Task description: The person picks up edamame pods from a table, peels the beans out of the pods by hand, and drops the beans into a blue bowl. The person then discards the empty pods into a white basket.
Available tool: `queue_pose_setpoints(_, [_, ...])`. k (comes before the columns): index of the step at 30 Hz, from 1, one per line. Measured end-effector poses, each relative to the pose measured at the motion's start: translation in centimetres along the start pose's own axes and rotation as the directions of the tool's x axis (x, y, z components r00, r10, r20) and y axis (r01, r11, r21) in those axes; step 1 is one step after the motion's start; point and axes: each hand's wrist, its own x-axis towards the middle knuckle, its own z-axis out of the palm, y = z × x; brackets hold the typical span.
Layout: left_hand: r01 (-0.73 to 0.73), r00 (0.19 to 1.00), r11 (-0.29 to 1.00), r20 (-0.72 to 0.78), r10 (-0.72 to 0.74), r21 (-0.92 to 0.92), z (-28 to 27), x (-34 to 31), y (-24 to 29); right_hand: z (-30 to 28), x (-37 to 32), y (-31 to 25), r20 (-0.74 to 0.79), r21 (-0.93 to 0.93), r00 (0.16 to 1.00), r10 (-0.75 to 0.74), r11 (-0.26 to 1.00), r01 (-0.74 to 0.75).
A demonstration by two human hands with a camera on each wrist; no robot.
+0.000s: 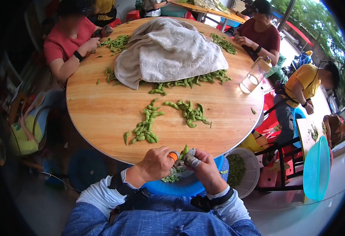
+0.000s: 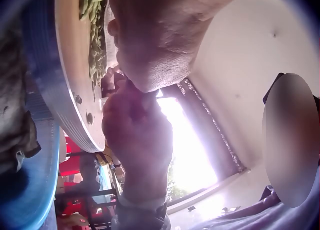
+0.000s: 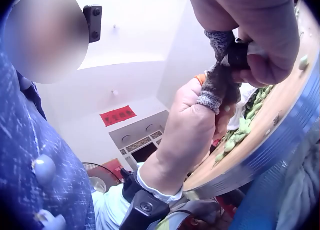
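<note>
In the head view a green pod (image 1: 184, 151) stands up between the two hands at the table's near edge. My left hand (image 1: 153, 164), with an orange band on a finger, has its fingers curled at the pod. My right hand (image 1: 207, 169), its fingertips wrapped in grey cloth, pinches the pod from the other side. Shelled green beans (image 1: 171, 177) lie below in a blue basin (image 1: 176, 189). In the right wrist view the fingertips of my left hand (image 3: 186, 122) and right hand (image 3: 260, 34) meet; the pod is hidden there.
Two groups of pods (image 1: 145, 128) (image 1: 192, 113) lie on the round wooden table (image 1: 101, 114). Beyond them a grey towel (image 1: 172, 51) covers a mound, with a bottle (image 1: 252, 78) to its right. A white basket (image 1: 251, 173) stands right of the basin. People sit around.
</note>
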Motion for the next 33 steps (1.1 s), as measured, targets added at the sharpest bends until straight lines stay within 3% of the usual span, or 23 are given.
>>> queue_pose_setpoints(3, [0.026,0.995,0.999,-0.095,-0.024,0.02,0.3,-0.1,0.2,0.1,0.0,0.0,0.032,0.066,0.997,-0.077,0.995,0.075])
queue_pose_setpoints(5, [-0.003,0.987,0.997,-0.159,-0.01,-0.076,-0.2,0.3,0.5,0.4,-0.2,-0.1,0.048,0.077,0.985,-0.163,0.984,0.159])
queue_pose_setpoints(8, [0.044,0.97,0.924,-0.206,-0.131,-0.38,0.0,0.7,0.8,0.3,-0.1,0.0,0.061,0.058,0.966,-0.253,0.967,0.249])
queue_pose_setpoints(11, [0.221,0.912,0.605,-0.059,-0.407,-0.765,0.7,1.0,1.6,0.4,0.0,-0.6,0.046,-0.074,0.93,-0.364,0.927,0.367])
queue_pose_setpoints(12, [0.27,0.886,0.53,-0.008,-0.463,-0.804,0.8,1.0,1.6,0.3,-0.1,-1.1,0.069,-0.181,0.924,-0.376,0.906,0.382])
queue_pose_setpoints(15, [0.337,0.796,0.014,0.277,-0.539,-0.941,0.1,1.7,1.9,0.2,0.0,-2.3,0.192,-0.495,0.833,-0.518,0.682,0.538])
queue_pose_setpoints(16, [0.354,0.796,0.026,0.287,-0.533,-0.935,-0.2,2.0,1.8,0.1,0.0,-2.6,0.194,-0.542,0.834,-0.517,0.652,0.53])
queue_pose_setpoints(18, [0.413,0.837,0.272,0.246,-0.488,-0.869,-0.4,2.0,1.4,0.1,0.0,-3.1,0.191,-0.634,0.832,-0.52,0.582,0.509])
queue_pose_setpoints(20, [0.417,0.886,0.512,0.21,-0.414,-0.75,-0.5,2.1,1.1,-0.6,0.4,-2.0,0.124,-0.57,0.867,-0.482,0.681,0.46])
queue_pose_setpoints(21, [0.432,0.872,0.488,0.214,-0.44,-0.759,-0.6,2.2,1.1,-0.6,0.5,-1.8,0.092,-0.532,0.884,-0.458,0.728,0.432])
queue_pose_setpoints(24, [0.448,0.838,0.362,0.244,-0.488,-0.817,-0.7,2.4,1.2,0.2,0.4,-2.1,0.228,-0.665,0.781,-0.582,0.492,0.561])
queue_pose_setpoints(27, [0.509,0.744,0.073,0.396,-0.538,-0.857,-0.5,3.1,1.2,0.2,0.6,-2.7,0.239,-0.732,0.744,-0.624,0.388,0.56])
queue_pose_setpoints(28, [0.54,0.732,-0.011,0.476,-0.488,-0.842,-1.1,3.4,1.1,0.1,0.7,-2.8,0.199,-0.742,0.736,-0.647,0.392,0.544])
queue_pose_setpoints(30, [0.424,0.849,0.324,0.248,-0.466,-0.846,-0.6,4.2,0.8,-1.9,0.8,-2.9,0.043,-0.714,0.734,-0.677,0.493,0.497])
queue_pose_setpoints(32, [0.265,0.934,0.646,0.025,-0.356,-0.716,0.8,4.4,-0.3,-4.6,0.6,-3.7,-0.14,-0.629,0.718,-0.682,0.621,0.467])
queue_pose_setpoints(33, [0.358,0.926,0.691,0.142,-0.351,-0.628,0.5,4.7,-0.3,-6.2,0.4,-4.4,-0.243,-0.557,0.703,-0.668,0.69,0.462])
